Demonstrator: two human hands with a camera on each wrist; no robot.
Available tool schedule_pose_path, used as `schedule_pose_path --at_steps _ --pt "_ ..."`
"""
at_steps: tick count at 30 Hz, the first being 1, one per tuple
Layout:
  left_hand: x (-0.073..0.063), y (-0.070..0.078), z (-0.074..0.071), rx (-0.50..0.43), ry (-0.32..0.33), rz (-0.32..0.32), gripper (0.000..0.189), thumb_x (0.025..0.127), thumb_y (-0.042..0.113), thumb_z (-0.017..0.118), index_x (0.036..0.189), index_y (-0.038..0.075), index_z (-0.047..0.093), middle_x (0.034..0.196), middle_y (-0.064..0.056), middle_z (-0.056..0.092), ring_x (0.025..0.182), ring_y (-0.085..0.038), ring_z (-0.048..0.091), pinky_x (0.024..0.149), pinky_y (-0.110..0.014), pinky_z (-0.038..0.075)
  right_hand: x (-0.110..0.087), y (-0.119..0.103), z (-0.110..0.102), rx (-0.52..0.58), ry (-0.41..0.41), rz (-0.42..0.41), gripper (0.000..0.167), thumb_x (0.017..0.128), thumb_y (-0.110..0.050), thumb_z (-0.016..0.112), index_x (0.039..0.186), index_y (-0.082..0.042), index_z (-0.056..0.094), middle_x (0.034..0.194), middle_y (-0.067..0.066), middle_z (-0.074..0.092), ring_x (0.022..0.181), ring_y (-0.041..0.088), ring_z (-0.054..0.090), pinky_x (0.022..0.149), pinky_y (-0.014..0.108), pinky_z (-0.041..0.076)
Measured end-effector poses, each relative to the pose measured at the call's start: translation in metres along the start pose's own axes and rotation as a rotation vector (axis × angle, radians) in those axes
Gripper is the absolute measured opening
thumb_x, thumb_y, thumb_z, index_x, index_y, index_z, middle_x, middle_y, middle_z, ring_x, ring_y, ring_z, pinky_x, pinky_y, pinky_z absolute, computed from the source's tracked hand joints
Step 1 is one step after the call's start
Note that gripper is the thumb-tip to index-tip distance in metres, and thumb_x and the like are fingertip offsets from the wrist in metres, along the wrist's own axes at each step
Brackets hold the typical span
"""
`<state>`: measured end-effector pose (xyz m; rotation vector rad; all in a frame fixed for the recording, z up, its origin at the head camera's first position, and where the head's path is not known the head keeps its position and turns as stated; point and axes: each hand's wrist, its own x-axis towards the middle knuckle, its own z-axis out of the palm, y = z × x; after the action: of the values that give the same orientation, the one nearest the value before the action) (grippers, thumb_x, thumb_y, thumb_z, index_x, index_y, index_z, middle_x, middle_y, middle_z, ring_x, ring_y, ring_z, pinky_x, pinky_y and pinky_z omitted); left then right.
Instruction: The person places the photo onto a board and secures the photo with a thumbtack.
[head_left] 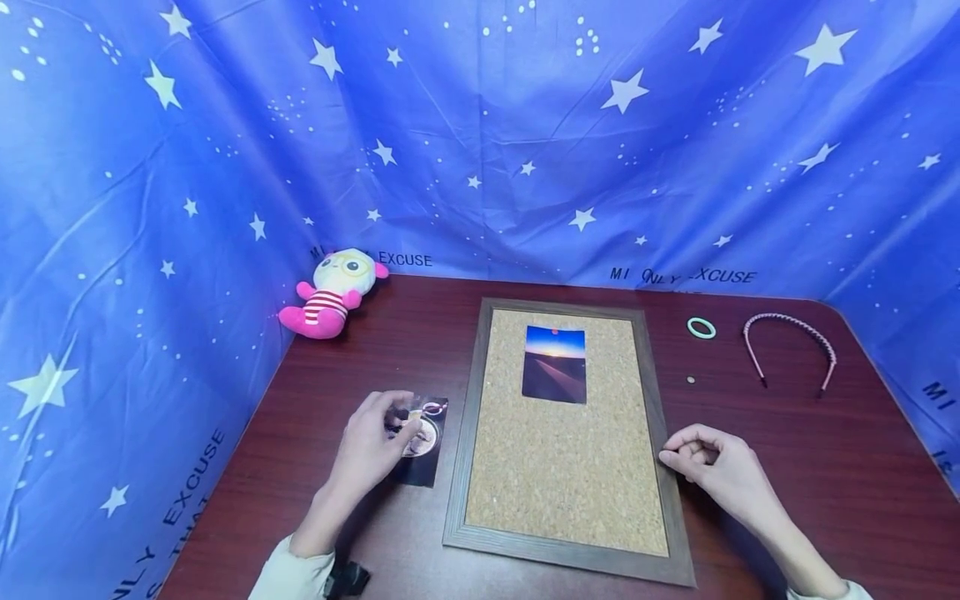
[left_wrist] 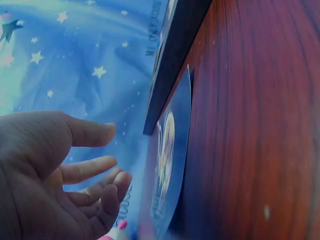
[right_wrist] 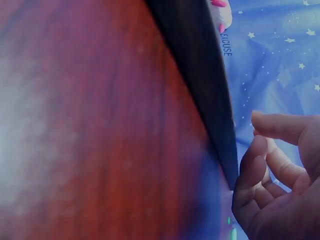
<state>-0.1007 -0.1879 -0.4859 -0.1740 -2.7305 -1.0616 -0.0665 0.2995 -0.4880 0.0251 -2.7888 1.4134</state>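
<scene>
Above a dark photo (head_left: 427, 468) with a round plate-like pattern, my left hand (head_left: 370, 442) hovers with thumb and fingers apart. In the left wrist view the photo (left_wrist: 172, 150) lies on the table, its edge lifted slightly, and the hand (left_wrist: 65, 172) is away from it. By the right frame edge of a corkboard (head_left: 562, 475) is my right hand (head_left: 716, 467), fingers curled and thumb tip against the index finger. I cannot tell whether something tiny sits in that pinch. A sunset photo (head_left: 555, 367) hangs on the board's upper part under a red pushpin (head_left: 555, 332).
Right of the board lie a pale green ring (head_left: 701, 320), a small round yellowish piece (head_left: 691, 380) and a braided headband (head_left: 795, 317). At the back left corner a pink and white plush toy (head_left: 326, 304) leans near the starry blue curtain (head_left: 480, 125).
</scene>
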Motion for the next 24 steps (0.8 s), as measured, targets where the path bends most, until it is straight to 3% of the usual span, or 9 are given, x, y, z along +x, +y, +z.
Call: schedule_pose_path --at_steps 1,3,8,11,17,24 --pt "-0.001 -0.002 -0.002 0.005 0.002 -0.031 0.038 0.088 0.008 0.091 0.124 0.005 0.079 0.104 -0.010 0.073 0.088 -0.021 0.069 0.079 -0.040 0.056 0.000 0.002 0.001 -0.002 -0.012 0.002 0.013 0.093 -0.008 0.089 0.097 -0.007 0.077 0.070 -0.011 0.060 0.061 0.002 0.057 0.060 0.022 0.046" --pt "-0.003 -0.025 0.003 0.037 0.024 -0.053 0.041 0.088 0.016 0.094 0.124 0.008 0.077 0.105 -0.006 0.071 0.088 -0.017 0.066 0.076 -0.039 0.054 -0.001 0.006 0.002 -0.006 -0.034 0.006 0.014 0.092 -0.009 0.090 0.097 -0.007 0.077 0.072 -0.011 0.059 0.061 0.002 0.056 0.060 0.022 0.046" --pt "-0.011 -0.060 0.013 0.124 0.040 -0.132 0.055 0.084 0.033 0.096 0.128 0.010 0.071 0.114 -0.008 0.066 0.096 -0.026 0.066 0.074 -0.047 0.054 -0.002 0.014 0.003 0.008 -0.056 -0.011 0.016 0.091 -0.006 0.090 0.099 -0.006 0.075 0.073 -0.012 0.061 0.061 0.002 0.057 0.061 0.022 0.046" --pt "-0.014 -0.050 0.008 0.119 0.036 -0.163 0.057 0.082 0.030 0.097 0.127 0.006 0.071 0.113 -0.011 0.066 0.099 -0.032 0.066 0.074 -0.050 0.054 -0.002 0.015 0.002 0.021 -0.058 -0.026 0.017 0.090 -0.004 0.089 0.099 -0.005 0.075 0.073 -0.012 0.061 0.061 0.002 0.058 0.060 0.022 0.046" --pt "-0.017 -0.016 -0.004 0.099 -0.014 -0.229 0.065 0.083 0.024 0.097 0.134 -0.003 0.069 0.117 -0.019 0.067 0.106 -0.040 0.065 0.083 -0.059 0.054 -0.002 0.018 0.001 0.030 -0.066 -0.033 0.016 0.091 -0.003 0.088 0.098 -0.005 0.074 0.074 -0.012 0.062 0.061 0.002 0.059 0.060 0.022 0.047" --pt "-0.019 -0.012 -0.004 0.124 -0.054 -0.279 0.085 0.076 0.022 0.102 0.146 -0.007 0.060 0.124 -0.024 0.062 0.105 -0.044 0.067 0.090 -0.063 0.055 -0.002 0.020 0.002 0.026 -0.075 -0.024 0.016 0.091 -0.005 0.089 0.099 -0.006 0.074 0.074 -0.011 0.062 0.061 0.002 0.059 0.061 0.023 0.047"
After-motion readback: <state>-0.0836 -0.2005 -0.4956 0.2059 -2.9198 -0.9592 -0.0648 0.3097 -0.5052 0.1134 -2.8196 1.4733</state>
